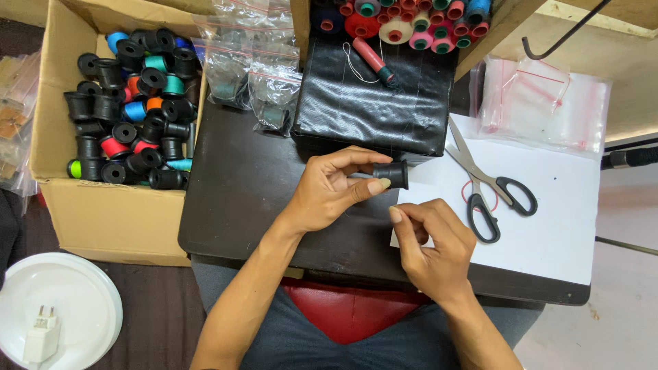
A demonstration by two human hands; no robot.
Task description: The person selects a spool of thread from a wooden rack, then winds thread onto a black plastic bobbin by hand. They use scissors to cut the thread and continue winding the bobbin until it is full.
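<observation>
Held sideways over the middle of the dark table (240, 199): a small black spool (392, 174), pinched by the left hand (329, 188), thumb under one flange, fingers curled over the barrel. Just below and to the right, the right hand (428, 240), fingertips pressed together as if nipping a thread end; too fine to tell whether anything lies between them. Both hands closed, then, the left on the spool, the right on itself or on thread.

Probably light, hard plastic, stiff and a little slick at the flanges; unlikely to break. Best taken across the two end flanges or around the barrel, as now.

Under the hands, a dark, smooth tabletop, with a white sheet (548, 219) covering its right part. On the sheet, black-handled scissors (490, 188) lying over a red rubber band. Far right, a stack of clear zip bags (548, 103). Far middle, a black box (373, 96) with a red bobbin on its top, and behind it a carton of coloured thread cones (411, 17). Far left of that, more small bags holding spools (253, 75). Left, off the table, a cardboard box (103, 205) full of black spools wound in many colours. Near left, low down, a white round lid (75, 301) with a white plug adapter on it.
</observation>
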